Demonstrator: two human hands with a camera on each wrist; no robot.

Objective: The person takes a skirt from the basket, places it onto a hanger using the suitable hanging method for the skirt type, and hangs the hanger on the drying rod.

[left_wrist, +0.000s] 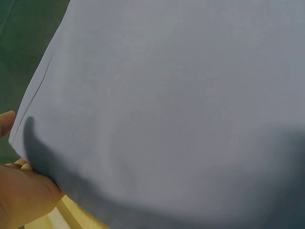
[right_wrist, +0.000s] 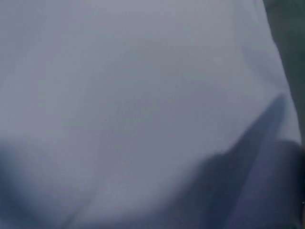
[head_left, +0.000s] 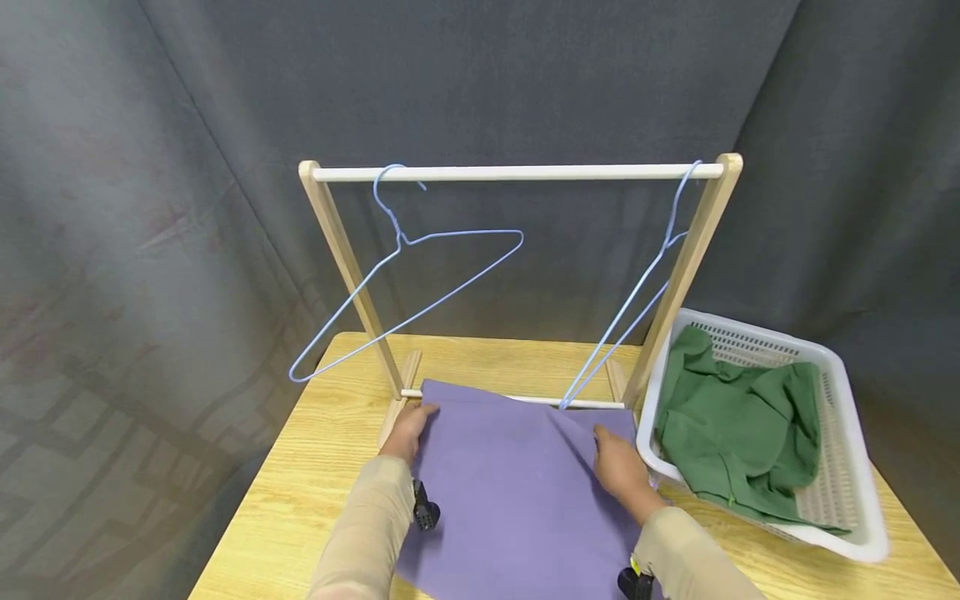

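A purple cloth (head_left: 517, 508) is spread out in front of me in the head view, its lower part running out of the frame. My left hand (head_left: 408, 429) holds its left edge close to the upper corner. In the left wrist view the cloth (left_wrist: 157, 95) passes between the thumb (left_wrist: 6, 123) and the curled fingers. On the other side my right hand (head_left: 622, 468) grips the right part, where a diagonal fold runs down from the top edge. The right wrist view is filled by blurred cloth (right_wrist: 143, 95), with that hand almost wholly hidden.
Behind the cloth stands a wooden rack with a white top rail (head_left: 525, 172). One blue hanger (head_left: 442, 298) hangs at its left, another blue hanger (head_left: 626, 308) at its right. A white basket (head_left: 851, 467) with a green garment (head_left: 742, 417) sits right of the rack on the wooden table (head_left: 277, 508).
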